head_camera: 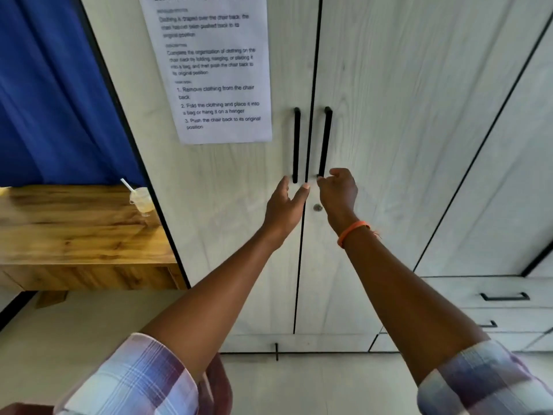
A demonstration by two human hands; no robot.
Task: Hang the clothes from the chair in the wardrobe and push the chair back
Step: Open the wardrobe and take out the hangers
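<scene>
Pale wood-grain wardrobe with two closed doors, straight ahead and filling most of the view; clothes and chair out of sight. Left hand released, fingers straight, just below the left black bar handle. Right hand loosely curled at the foot of the right black bar handle, grasping nothing yet. Best to wrap each handle fully, then draw both doors evenly outward, stepping back for swing room. Plastic cup with straw on the wooden bench alongside, near the left door.
</scene>
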